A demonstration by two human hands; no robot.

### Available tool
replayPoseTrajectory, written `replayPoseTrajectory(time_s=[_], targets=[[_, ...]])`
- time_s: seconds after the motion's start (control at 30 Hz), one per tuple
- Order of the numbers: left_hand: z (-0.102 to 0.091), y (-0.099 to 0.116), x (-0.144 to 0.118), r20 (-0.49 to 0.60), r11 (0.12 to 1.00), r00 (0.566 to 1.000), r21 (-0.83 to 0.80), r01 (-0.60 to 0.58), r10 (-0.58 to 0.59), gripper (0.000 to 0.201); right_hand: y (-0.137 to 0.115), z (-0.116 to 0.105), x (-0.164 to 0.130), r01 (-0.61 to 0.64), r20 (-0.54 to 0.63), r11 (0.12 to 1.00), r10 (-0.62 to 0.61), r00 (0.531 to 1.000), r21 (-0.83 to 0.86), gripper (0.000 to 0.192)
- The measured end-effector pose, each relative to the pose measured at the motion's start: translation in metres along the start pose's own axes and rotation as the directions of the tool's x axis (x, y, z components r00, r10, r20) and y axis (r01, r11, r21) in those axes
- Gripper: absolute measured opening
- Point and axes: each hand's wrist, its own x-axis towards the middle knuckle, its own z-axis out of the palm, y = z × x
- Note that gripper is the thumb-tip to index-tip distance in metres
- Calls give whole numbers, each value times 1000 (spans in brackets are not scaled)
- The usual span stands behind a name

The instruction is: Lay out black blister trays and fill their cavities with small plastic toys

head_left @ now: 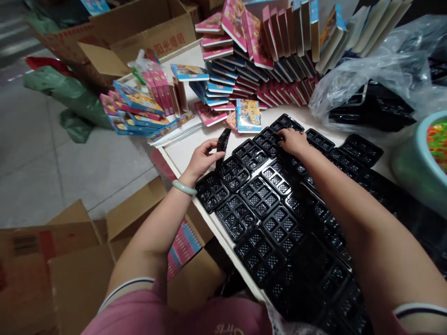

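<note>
While left hand (pixel 204 158) fingers pinch an upright black tray (pixel 222 142), right hand (pixel 292 141) fingers curled onto laid trays (pixel 260 197)

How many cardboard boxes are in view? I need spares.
3: one open box behind the table's far left, two on the floor beside the left arm. Others may be hidden.

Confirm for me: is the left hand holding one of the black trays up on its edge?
Yes, the left hand has its grip on a black tray standing on edge, above the other trays lying flat on the table.
</note>
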Motion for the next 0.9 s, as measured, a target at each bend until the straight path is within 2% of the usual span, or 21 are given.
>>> replayPoseTrajectory(time_s=[0.13,0.23,0.3,0.4,0.43,0.5,0.57,0.67,0.73,0.83,0.9], targets=[[-9,-6,5,-93,1000,995,-2,-26,26,32,5,4,0,1,-6,1000,-1,1000,18,40],[-14,-8,4,-113,1000,993,-10,-26,24,31,7,3,0,13,-23,999,-12,1000,38,39],[-13,-4,1,-106,999,994,-7,-36,35,30,2,-2,-5,19,-80,997,-13,997,74,38],[-3,8,-6,-58,998,997,13,-57,58,30,-24,-12,-27,154,-183,944,-103,978,292,28],[3,14,-9,-36,998,997,24,-65,66,30,-36,-16,-39,236,-209,882,-161,965,409,22],[17,25,-13,13,994,995,52,-97,97,29,-65,-19,-66,382,-255,670,-285,924,636,13],[31,35,-17,69,985,988,87,-146,140,26,-92,-19,-94,428,-329,487,-278,902,761,8],[48,49,-23,134,976,978,129,-174,157,20,-117,-14,-123,366,-371,333,-52,927,869,6],[55,56,-28,158,980,978,123,-153,133,19,-124,-11,-133,268,-292,232,76,953,935,9],[55,62,-36,164,991,982,73,-109,96,19,-129,-8,-138,114,-124,77,128,984,990,21],[48,61,-39,124,995,989,44,-85,79,20,-133,-6,-139,57,-52,-25,152,987,998,31]])
